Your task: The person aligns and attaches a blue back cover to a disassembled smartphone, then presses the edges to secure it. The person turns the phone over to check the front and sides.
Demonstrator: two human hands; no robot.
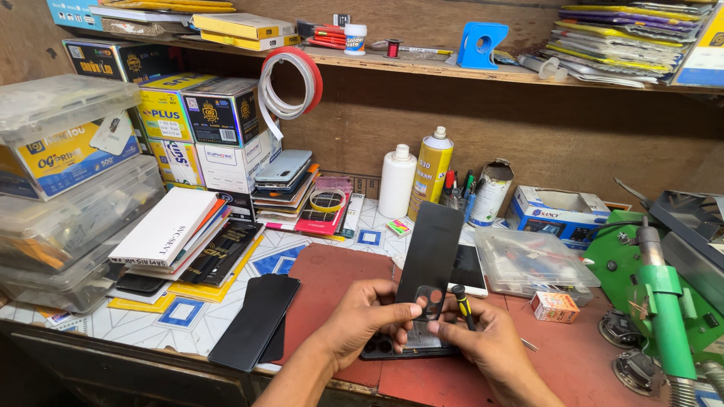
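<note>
- Left hand [369, 313], lower centre of frame: grip closed on black back cover [431, 256], tilted up off phone body [407, 348].
- Right hand [494, 343]: grip closed around small screwdriver [461, 304], also touching cover.
- Phone body flat on red mat [324, 275] on bench [136, 328].

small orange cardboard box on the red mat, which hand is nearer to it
Right. The right hand, holding a black-and-yellow screwdriver, lies just left of the small orange cardboard box; the left hand, gripping the black phone back cover, is farther left.
</note>
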